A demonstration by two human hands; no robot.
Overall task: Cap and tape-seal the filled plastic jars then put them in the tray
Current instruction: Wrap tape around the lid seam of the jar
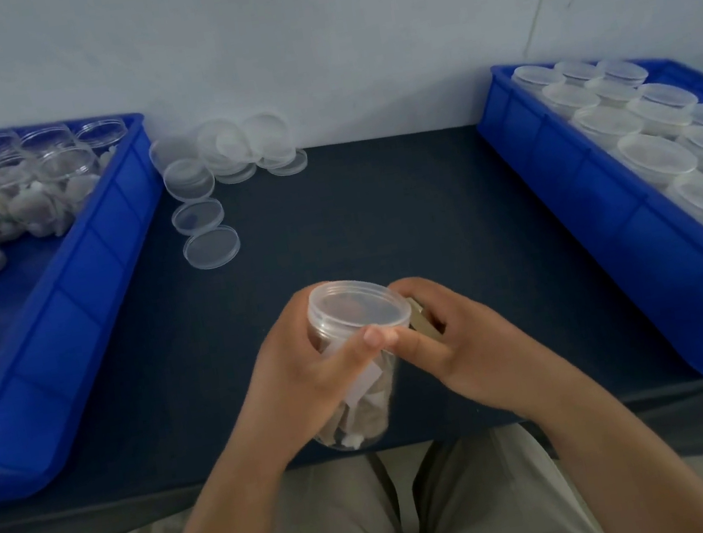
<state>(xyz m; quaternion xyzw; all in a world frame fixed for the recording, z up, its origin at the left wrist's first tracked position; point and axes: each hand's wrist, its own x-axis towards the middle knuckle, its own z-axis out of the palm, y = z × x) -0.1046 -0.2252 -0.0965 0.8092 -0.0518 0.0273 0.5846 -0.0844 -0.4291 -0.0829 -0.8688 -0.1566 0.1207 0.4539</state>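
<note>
Contact with the filled jar (361, 406) is made by both hands above the near edge of the dark desk (378, 216). The jar is tilted, and a clear lid (358, 306) is seated on its mouth. The left hand (306, 373) is wrapped round the body, thumb pressed just under the lid rim. The right hand (467, 349) is curled round a tan object (422, 324), partly hidden and not identifiable. Loose lids (212, 250) are noted far left, beside a blue tray (112, 265) of open jars (66, 172). A second tray (608, 228), right, holds capped jars (652, 157).
</note>
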